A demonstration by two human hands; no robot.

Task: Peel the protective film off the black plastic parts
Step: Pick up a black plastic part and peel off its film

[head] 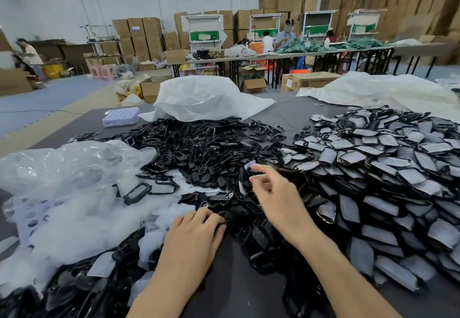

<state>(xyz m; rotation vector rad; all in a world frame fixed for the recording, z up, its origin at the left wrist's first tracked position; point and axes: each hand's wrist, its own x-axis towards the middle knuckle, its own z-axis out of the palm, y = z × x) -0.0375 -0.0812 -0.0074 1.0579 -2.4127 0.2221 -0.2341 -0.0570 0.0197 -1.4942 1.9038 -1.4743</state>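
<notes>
Head view: left hand (194, 238) fingertips (217, 221) pinch black part (235, 214); right hand (278, 200) perhaps pinches film (249, 165).

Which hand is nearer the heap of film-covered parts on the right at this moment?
Right. The right hand hovers at the left edge of the heap; the left hand rests farther left, on the loose black parts.

Blk plastic parts (199, 148) glossy; film (380, 234) on rt pile matt grey; bag (74, 165) clear, crinkly; table (293, 111) matt.

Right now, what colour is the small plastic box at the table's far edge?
Small rectangular plastic box: pale lilac, head view.
</notes>
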